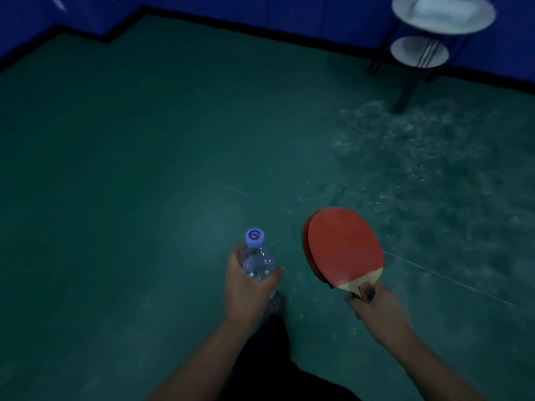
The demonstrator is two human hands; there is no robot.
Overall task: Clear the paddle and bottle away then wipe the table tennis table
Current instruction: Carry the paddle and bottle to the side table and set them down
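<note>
My left hand (249,290) grips a clear plastic water bottle (257,260) with a pale purple cap, held upright over the green floor. My right hand (373,308) holds the wooden handle of a red table tennis paddle (344,247), its blade pointing away from me. A second red blade edge shows just behind the first, so there may be two paddles stacked. The table tennis table is out of view.
A small round two-tier white side table (443,13) on black legs stands at the far right against the blue wall (260,13), with a pale flat object on top. The green floor (144,169) is scuffed whitish at right. My dark trouser leg and shoe show below.
</note>
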